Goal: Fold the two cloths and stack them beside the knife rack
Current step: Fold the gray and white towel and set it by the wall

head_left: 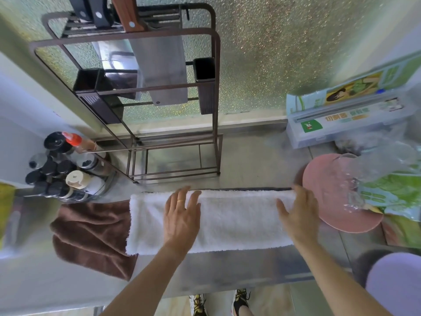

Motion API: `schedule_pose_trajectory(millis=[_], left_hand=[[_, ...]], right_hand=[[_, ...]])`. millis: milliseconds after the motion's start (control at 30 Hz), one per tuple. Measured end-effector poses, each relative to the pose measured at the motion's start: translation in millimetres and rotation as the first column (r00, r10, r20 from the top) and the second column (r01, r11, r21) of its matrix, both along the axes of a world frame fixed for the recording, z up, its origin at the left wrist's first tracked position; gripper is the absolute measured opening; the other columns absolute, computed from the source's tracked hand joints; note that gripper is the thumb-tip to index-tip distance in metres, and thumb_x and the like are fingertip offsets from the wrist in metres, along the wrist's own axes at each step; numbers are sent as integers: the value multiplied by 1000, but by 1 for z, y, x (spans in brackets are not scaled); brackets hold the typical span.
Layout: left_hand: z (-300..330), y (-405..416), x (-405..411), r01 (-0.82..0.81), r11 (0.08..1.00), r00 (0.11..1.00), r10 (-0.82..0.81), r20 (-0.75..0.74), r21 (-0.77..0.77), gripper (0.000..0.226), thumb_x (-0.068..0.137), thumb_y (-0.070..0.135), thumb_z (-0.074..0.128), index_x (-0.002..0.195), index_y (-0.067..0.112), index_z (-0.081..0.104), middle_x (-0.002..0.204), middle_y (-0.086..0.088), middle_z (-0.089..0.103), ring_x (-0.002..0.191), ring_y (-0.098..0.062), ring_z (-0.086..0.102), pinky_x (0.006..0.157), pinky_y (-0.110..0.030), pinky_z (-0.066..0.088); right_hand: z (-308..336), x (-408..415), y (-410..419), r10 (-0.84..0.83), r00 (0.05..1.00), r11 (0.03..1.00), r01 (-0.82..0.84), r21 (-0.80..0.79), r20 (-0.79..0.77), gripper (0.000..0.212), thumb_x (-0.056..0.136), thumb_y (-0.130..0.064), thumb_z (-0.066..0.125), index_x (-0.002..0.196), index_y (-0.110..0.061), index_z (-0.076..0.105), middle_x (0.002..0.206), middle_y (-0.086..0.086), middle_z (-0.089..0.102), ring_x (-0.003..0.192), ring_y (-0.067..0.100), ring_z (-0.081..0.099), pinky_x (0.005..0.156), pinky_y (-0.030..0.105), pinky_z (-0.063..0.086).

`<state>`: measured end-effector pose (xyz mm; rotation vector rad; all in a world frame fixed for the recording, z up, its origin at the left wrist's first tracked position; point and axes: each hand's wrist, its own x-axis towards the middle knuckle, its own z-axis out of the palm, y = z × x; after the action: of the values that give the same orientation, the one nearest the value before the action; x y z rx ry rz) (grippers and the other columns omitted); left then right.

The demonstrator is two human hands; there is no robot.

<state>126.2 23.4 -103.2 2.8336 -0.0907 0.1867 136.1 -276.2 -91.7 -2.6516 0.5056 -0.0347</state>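
Note:
A white cloth lies as a long folded strip across the steel counter in front of me. My left hand rests flat on its middle-left part, fingers spread, a ring on one finger. My right hand presses flat on its right end. A brown cloth lies crumpled at the left, partly under the white cloth's left end. The brown metal knife rack stands behind, holding a cleaver and knives.
A cluster of spice jars and bottles stands left of the rack. A pink plate sits right of the white cloth, with clear plastic and green bags over it. A cling-film box lies at the back right. Frosted glass backs the counter.

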Motion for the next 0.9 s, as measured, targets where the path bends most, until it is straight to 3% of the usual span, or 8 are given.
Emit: schedule_pose_trajectory(millis=[100,300,500,600,667,733,833,900], left_hand=[[-3,-4,-41,76,997,997,-76,-9,10,37,100,23,57,137,21,56,151,-14,48,143,-33,41,114,-51,37],[-34,-15,-69,158,981,952,-122,-282,109,60,104,47,36,158,38,12,169,-8,4,155,-34,3,122,-58,20],[-39,-30,-63,106,991,879,-56,-474,79,58,103,55,17,155,46,-7,165,-3,-24,151,-32,-25,122,-55,-11],[-13,-21,-64,-42,979,891,-53,-451,-199,54,103,57,21,156,44,16,169,6,-3,155,-21,-10,126,-44,6],[12,-6,-66,-271,833,890,25,-455,-483,49,103,56,31,148,39,40,161,8,34,151,-16,24,117,-36,31],[39,12,-69,-472,570,853,101,-513,-673,46,100,58,37,135,36,55,138,11,59,132,-12,52,105,-30,43],[69,48,-67,-603,132,797,155,-584,-787,43,101,54,41,121,26,67,116,2,74,109,-14,69,98,-35,50],[74,76,-65,-633,-23,761,166,-628,-774,41,102,48,44,110,20,73,103,-3,79,99,-18,73,91,-35,53]], right_hand=[[3,-45,14,-254,961,958,266,106,-110,67,84,-36,71,137,-9,40,134,19,49,121,41,48,93,55,48],[-12,-77,21,-521,772,750,618,235,-365,70,80,-40,76,129,0,45,122,26,59,109,45,57,87,51,51],[15,-62,45,-509,853,764,508,397,-112,18,84,-20,73,91,-7,62,84,7,64,84,34,66,70,34,45],[42,-60,82,-420,904,801,331,499,76,21,84,-22,73,99,-20,58,96,2,64,84,22,64,74,35,49],[58,-63,115,-293,935,855,162,493,199,25,84,-16,72,104,-19,57,99,2,65,85,18,61,75,32,48],[68,-70,154,-113,948,899,-30,437,296,30,83,-8,71,109,-15,58,103,0,64,90,16,59,78,29,48],[73,-79,215,190,910,886,-320,336,368,38,79,1,68,113,-14,59,110,-1,63,102,16,57,85,27,49],[65,-82,253,385,856,821,-489,295,346,40,76,3,66,111,-15,57,113,-2,63,106,17,56,88,28,50]])
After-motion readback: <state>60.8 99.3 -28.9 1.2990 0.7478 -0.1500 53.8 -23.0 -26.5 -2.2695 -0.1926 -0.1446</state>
